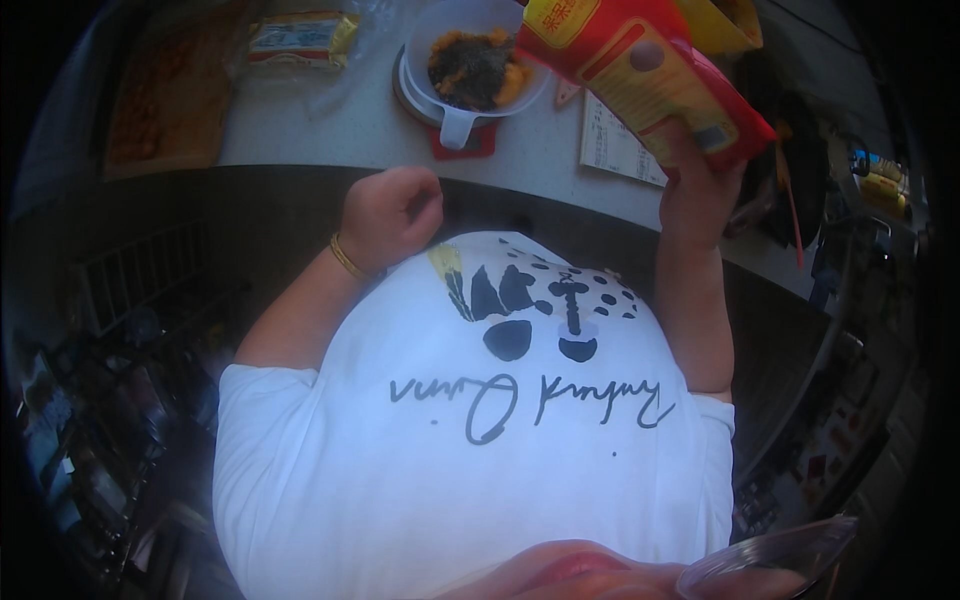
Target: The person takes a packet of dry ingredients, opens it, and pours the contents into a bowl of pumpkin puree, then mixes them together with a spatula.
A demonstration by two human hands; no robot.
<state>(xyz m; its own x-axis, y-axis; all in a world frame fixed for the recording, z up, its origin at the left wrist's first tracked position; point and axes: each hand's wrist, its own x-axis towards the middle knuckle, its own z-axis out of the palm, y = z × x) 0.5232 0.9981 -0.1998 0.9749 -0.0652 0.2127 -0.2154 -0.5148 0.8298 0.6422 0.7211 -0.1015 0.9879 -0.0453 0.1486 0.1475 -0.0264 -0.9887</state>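
My right hand (701,187) grips the lower end of a red and yellow printed food bag (630,82), which is tilted with its other end towards the bowl. A translucent white plastic bowl with a handle (457,127) stands on a kitchen scale (476,144) with a red front part. Inside the bowl lie an orange mash (516,84) and a heap of dark, powdery food (472,71). My left hand (394,214), with a gold bangle at the wrist, is loosely curled in front of the counter's edge; nothing shows in it.
On the counter (300,135), a wooden board (169,97) with orange bits lies at the left, beside a gold and white packet (300,41) and clear plastic film. A printed sheet (615,142) lies under the bag. A dark pan (802,172) stands at the right.
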